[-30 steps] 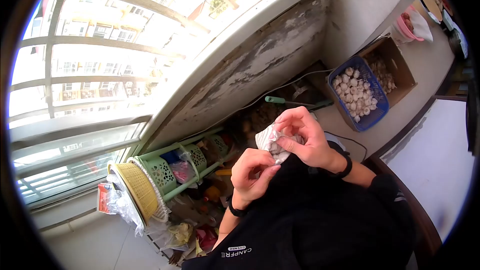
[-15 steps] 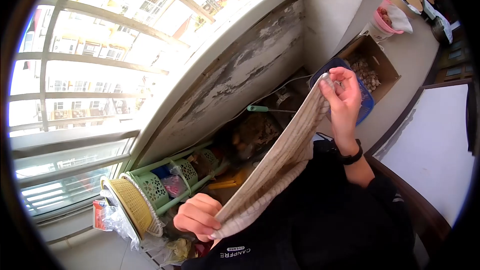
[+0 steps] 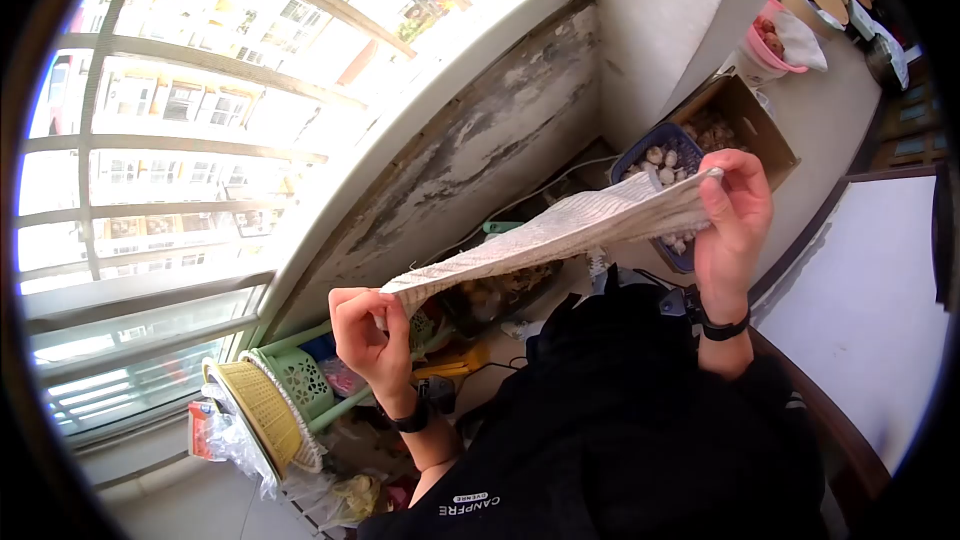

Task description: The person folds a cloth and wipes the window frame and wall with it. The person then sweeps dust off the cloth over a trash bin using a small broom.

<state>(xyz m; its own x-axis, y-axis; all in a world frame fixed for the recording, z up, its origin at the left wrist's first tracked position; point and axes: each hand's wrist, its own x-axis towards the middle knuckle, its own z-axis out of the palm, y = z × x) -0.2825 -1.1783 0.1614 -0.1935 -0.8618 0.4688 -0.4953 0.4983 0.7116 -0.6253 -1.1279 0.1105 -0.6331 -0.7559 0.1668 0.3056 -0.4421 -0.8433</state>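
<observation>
Cloth (image 3: 550,230): held up in the air in front of the torso, between the two hands. Long axis runs crosswise, rising from lower left to upper right of the view; one end points to the left hand (image 3: 370,340), the other to the right hand (image 3: 738,230). Spread lengthwise, nearly straight, as a long band. Narrow at the left end, broader toward the right, where the upper edge peaks and then slopes down to the held corner.

Appearance: off-white, fine ribs or stripes on the upper face; lower edge beige and darker, slightly uneven. Material: cannot tell.

Grip, left: thumb and fingers closed in a pinch on the left tip, other fingers curled. Grip, right: thumb and forefinger pinched on the right corner, palm side partly visible.

Surroundings: right part of cloth crosses in front of the blue basket (image 3: 683,262), hiding its middle; garlic (image 3: 656,154) shows above and below the band. Box (image 3: 765,135) just beside the basket. Green rack (image 3: 300,385) and yellow basket (image 3: 265,415) stand lower left, near the window.
</observation>
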